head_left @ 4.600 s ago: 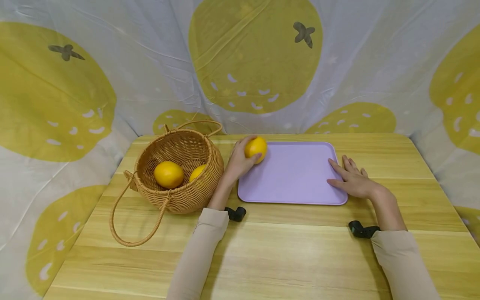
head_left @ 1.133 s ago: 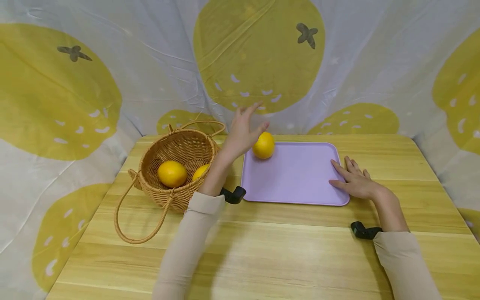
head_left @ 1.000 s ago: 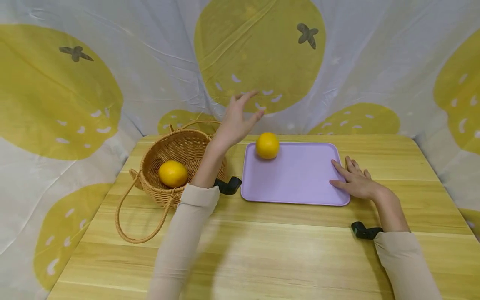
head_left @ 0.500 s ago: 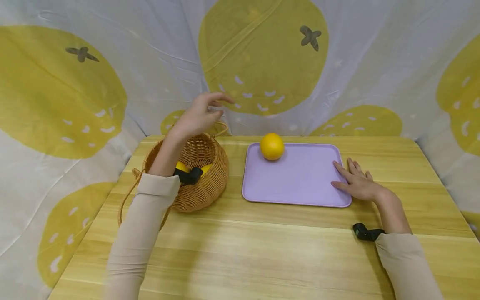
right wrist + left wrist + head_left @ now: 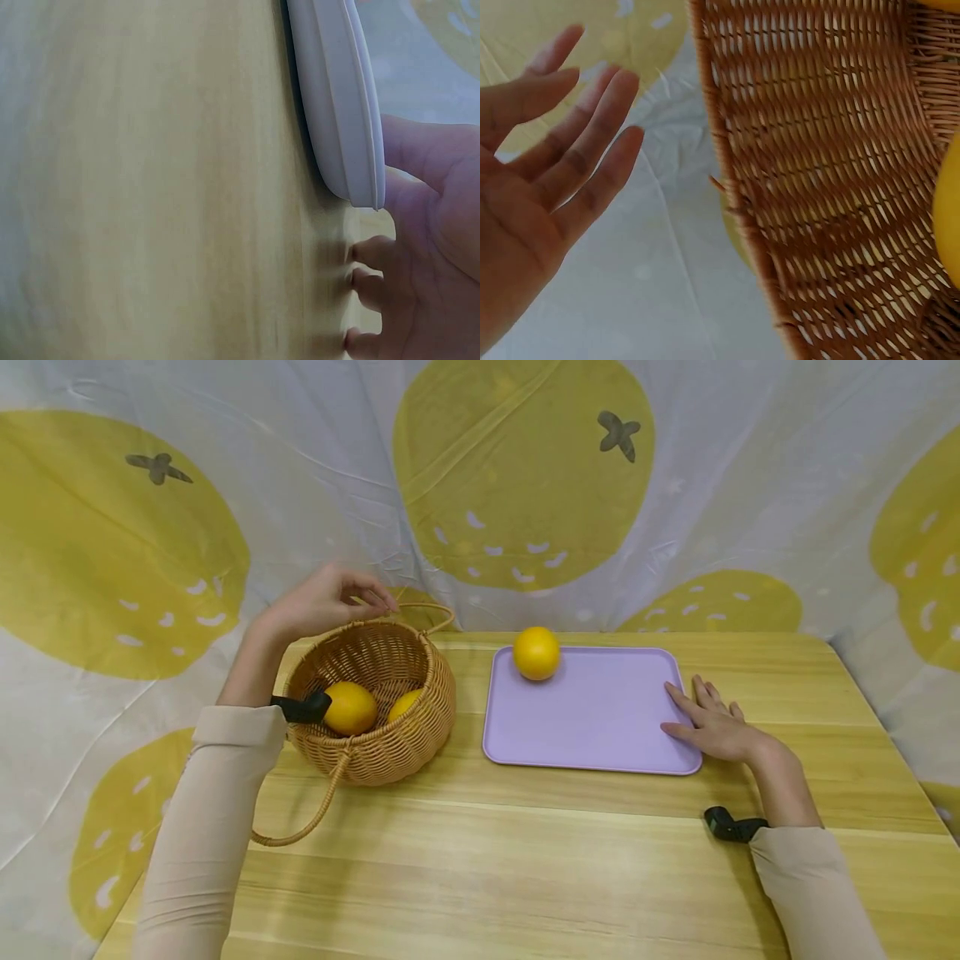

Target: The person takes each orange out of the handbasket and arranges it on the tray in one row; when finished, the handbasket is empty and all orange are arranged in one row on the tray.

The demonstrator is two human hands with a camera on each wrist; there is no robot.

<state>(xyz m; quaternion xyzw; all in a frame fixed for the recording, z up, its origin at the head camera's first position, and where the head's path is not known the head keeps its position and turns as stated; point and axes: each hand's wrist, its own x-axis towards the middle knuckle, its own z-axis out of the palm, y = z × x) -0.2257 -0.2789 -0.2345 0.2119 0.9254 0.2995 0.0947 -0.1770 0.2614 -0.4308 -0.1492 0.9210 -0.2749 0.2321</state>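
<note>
My left hand (image 5: 326, 602) hovers over the back left rim of a wicker basket (image 5: 393, 756), fingers loosely bent and holding nothing. In the left wrist view, the palm and spread fingers (image 5: 581, 161) show beside the basket's rim. Inside the basket lie two yellow-orange fruits, a near one (image 5: 351, 708) and another (image 5: 405, 703) partly hidden by the wall. A third such fruit (image 5: 536, 653) sits at the back left of a lilac tray (image 5: 592, 718). My right hand (image 5: 716, 727) rests at the tray's right edge, thumb and index finger over the rim, other fingers on the table.
The basket's two loop handles are folded out, one front handle (image 5: 318, 814) lying toward the table's front left and one back handle (image 5: 438, 610) behind. A wooden table (image 5: 540, 860) carries everything. A fruit-print curtain (image 5: 517, 468) encloses the back and sides.
My left hand earlier held a fruit at the tray's left side, then let go of it there and moved left, over the basket. The right hand has stayed at the tray's right edge.
</note>
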